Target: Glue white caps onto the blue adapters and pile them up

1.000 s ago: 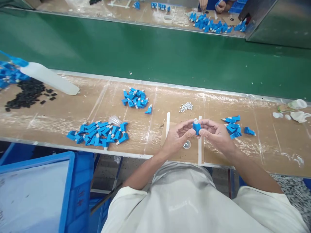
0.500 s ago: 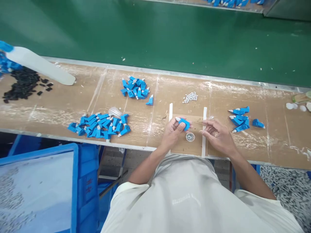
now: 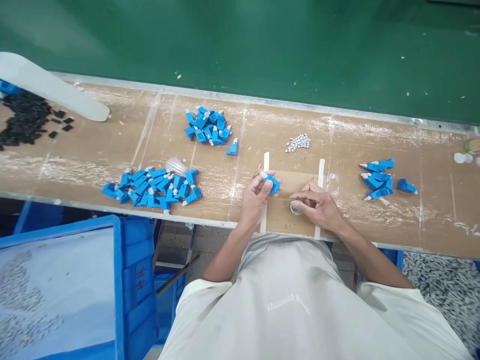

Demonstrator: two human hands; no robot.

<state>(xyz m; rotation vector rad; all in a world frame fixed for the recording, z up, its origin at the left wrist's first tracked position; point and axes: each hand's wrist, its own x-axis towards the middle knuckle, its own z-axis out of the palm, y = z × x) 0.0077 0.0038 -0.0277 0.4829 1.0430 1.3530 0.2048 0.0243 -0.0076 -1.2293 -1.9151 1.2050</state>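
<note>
My left hand (image 3: 256,199) is closed around a small blue plastic part (image 3: 273,184) with a whitish tip, held above the left white tape strip. My right hand (image 3: 317,206) is closed in a pinch over a small round clear dish (image 3: 295,208), covering much of it. A thin brass-coloured rod was in that pinch half a second ago; now it hardly shows between the fingers. Beyond the hands lies a small pile of tiny whitish pieces (image 3: 299,142).
Similar blue parts form a front-left pile (image 3: 150,189), a back pile (image 3: 208,126) and a right group (image 3: 378,179). A clear plastic cup (image 3: 177,166) lies by the front-left pile. Black pieces (image 3: 24,117) and a long white object (image 3: 56,90) are far left. A blue crate (image 3: 137,280) stands below the table.
My right hand has moved left and down over the round dish. My left hand, still holding the blue part, has shifted left, away from it. The view has shifted slightly.
</note>
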